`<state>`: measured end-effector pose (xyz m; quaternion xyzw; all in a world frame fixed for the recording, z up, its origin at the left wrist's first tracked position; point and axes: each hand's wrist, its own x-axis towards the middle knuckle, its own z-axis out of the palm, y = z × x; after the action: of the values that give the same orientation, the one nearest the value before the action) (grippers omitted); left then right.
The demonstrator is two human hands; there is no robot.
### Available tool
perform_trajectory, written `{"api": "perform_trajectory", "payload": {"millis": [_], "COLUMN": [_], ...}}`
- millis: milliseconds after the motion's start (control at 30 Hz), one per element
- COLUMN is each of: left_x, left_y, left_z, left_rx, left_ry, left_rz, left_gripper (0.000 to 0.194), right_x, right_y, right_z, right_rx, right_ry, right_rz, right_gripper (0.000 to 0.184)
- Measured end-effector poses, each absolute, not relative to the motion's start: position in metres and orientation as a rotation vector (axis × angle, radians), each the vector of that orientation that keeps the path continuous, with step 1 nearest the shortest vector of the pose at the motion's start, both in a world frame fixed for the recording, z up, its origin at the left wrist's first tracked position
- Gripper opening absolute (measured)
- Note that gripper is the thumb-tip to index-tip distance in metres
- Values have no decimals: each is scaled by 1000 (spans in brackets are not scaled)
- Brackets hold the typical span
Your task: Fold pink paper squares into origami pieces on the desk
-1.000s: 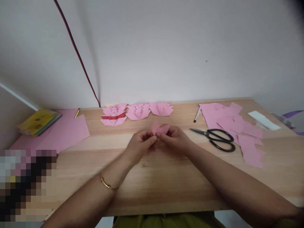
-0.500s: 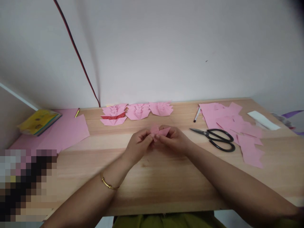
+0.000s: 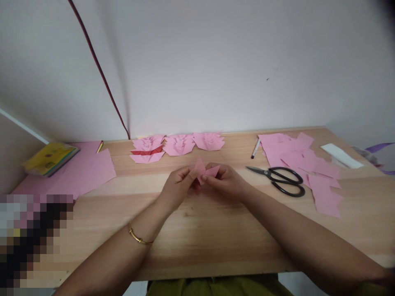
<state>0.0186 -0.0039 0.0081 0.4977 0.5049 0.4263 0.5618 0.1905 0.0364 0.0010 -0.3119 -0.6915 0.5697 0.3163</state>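
Note:
Over the middle of the wooden table, a small piece of folded pink paper [image 3: 200, 166] is pinched between both hands, two pointed flaps of it standing out. My left hand [image 3: 179, 183] grips its left side, thumb on top. At the right side, my right hand [image 3: 226, 181] closes on it, the thumb tip near the centre crease. Fingers cover the paper's lower part. Black-handled scissors [image 3: 285, 181] lie to the right of my right hand, blades pointing left. Behind the hands, cut and creased pink paper shapes [image 3: 179, 145] sit in a row, a red strip [image 3: 146, 151] among them.
Pink paper scraps [image 3: 325, 193] are piled at the right, with a marker pen [image 3: 255, 149] and a white strip [image 3: 342, 156] beside them. Far left, a yellow packet [image 3: 51, 158] rests on large pink sheets [image 3: 95, 168]. A wall rises behind the table, with a cable [image 3: 98, 65] running down it.
My left thumb has shifted slightly left and up along the folded paper, whose left flap now shows more upright. My right hand keeps its hold almost unmoved.

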Motion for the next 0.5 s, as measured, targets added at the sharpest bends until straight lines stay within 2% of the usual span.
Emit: {"api": "perform_trajectory", "payload": {"millis": [133, 300, 500], "left_x": [19, 19, 19], "left_y": [-4, -4, -6], "left_z": [3, 3, 10], "left_rx": [1230, 1267, 1345], "left_ry": [1214, 1250, 1255], "left_rz": [880, 890, 861], "left_gripper": [24, 23, 21], "right_x": [189, 188, 189], "right_y": [37, 37, 36], "right_z": [3, 2, 2], "right_rx": [-858, -839, -869], "right_ry": [-1794, -1778, -1805], "right_rz": [1471, 1475, 1430], "right_gripper": [22, 20, 26]}}
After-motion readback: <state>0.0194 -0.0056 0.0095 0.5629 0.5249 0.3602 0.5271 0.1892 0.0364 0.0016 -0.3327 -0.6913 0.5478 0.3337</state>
